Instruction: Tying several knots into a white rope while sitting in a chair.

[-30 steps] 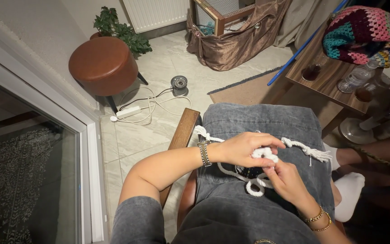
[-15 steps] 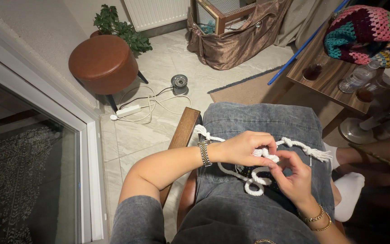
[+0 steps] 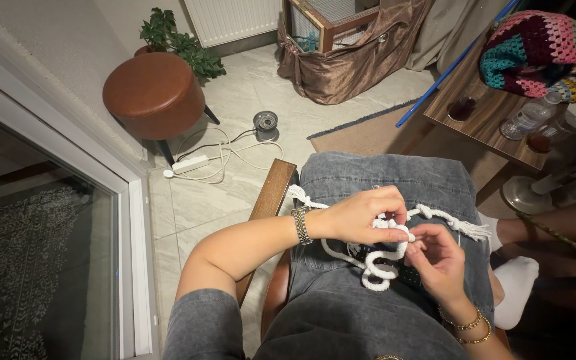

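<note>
View from above of a seated person's lap, covered in grey denim fabric [image 3: 381, 177]. The left hand [image 3: 361, 217], with a metal wristwatch [image 3: 301, 225], pinches a thick white cotton rope [image 3: 381, 267] that loops over the lap; a knotted, frayed end [image 3: 461, 225] lies toward the lap's right edge. The right hand [image 3: 438, 260], wearing gold bracelets [image 3: 465, 327], touches the rope just beside the left fingers. On the tiled floor sit a brown round stool [image 3: 155, 95], a white power strip [image 3: 190, 164] and a potted plant [image 3: 178, 43]. A wooden table [image 3: 481, 123] at the right holds a crocheted blanket [image 3: 535, 47].
</note>
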